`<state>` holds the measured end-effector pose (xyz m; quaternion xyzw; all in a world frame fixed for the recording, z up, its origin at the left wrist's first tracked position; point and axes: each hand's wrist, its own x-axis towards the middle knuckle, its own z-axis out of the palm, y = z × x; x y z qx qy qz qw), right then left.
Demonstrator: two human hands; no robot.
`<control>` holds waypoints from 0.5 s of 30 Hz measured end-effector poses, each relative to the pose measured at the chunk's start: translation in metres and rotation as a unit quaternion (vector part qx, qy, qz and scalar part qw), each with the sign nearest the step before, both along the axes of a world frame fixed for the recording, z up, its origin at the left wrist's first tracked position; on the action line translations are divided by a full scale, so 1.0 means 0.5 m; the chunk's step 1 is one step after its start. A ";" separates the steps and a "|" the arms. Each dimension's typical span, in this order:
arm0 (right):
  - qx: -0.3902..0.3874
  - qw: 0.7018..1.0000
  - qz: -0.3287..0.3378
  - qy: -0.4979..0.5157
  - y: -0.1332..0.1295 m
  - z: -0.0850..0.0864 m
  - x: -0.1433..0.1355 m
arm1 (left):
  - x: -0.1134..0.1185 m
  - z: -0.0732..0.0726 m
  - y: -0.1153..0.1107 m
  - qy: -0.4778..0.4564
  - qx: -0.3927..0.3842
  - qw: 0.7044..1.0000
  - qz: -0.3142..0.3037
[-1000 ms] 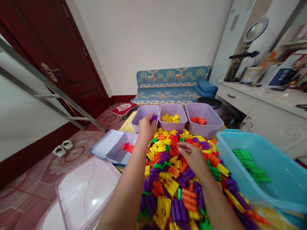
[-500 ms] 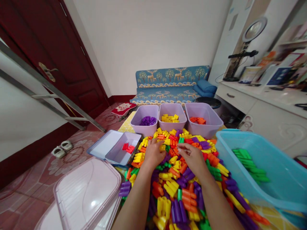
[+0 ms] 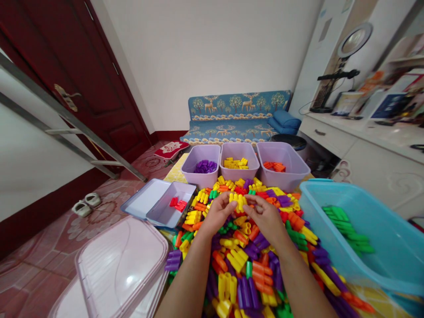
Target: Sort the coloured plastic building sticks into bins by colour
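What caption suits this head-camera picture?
Both hands, left hand and right hand, grip a yellow block above a pile of coloured blocks.

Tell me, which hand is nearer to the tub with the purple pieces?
Left. The left hand lies just in front of the purple-piece tub, slightly to its right; the right hand is further right, below the orange-piece tub.

2 forearms entered from the bottom edge, both bare with no sleeves in view. The left hand (image 3: 217, 214) and right hand (image 3: 266, 216) wore no gloves, rings or watch.
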<state>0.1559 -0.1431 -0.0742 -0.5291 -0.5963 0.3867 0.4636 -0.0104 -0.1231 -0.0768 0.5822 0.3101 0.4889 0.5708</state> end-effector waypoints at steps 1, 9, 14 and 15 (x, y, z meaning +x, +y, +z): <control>0.002 1.000 -0.001 -0.008 0.000 0.000 0.000 | 0.001 -0.001 -0.001 -0.011 -0.009 1.000 -0.006; -0.011 1.000 0.002 -0.009 -0.001 -0.006 0.002 | 0.000 -0.011 0.000 -0.036 -0.034 0.999 -0.008; 0.034 0.996 -0.061 0.061 0.002 0.002 0.001 | -0.001 -0.021 0.011 -0.050 -0.037 0.995 0.084; 0.041 0.995 -0.064 0.061 0.001 0.005 0.005 | -0.003 -0.023 0.014 -0.055 -0.044 0.991 0.115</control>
